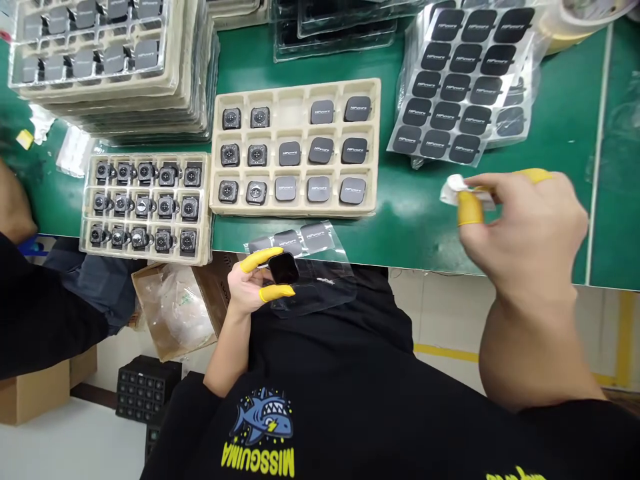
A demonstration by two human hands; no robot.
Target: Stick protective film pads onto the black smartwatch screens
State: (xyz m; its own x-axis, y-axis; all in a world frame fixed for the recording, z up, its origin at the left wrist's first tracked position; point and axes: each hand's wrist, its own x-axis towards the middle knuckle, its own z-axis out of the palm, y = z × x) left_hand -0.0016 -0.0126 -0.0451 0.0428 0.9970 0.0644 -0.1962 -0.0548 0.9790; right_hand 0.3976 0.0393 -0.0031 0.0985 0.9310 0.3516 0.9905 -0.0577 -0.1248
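My left hand (250,283), in yellow finger cots, is closed on a smartwatch body (284,269) with its dark screen facing up. Beneath it, a clear plastic sheet (320,283) with several black HiFuture film stickers hangs over the table's front edge. My right hand (525,220), also in yellow finger cots, pinches a small crumpled white wipe (456,189) above the green table. Ahead of my left hand lies a beige tray (295,215). Its right side holds watches with HiFuture covers, its left side watches with their sensor backs up, and one top-row compartment is bare.
A second tray (206,227) of sensor-up watches lies at left, before a tall stack of filled trays (187,87). Sticker sheets (445,87) are piled at back right beside a tape roll (590,10). A cardboard box (155,320) stands below; another person's arm (15,207) is at far left.
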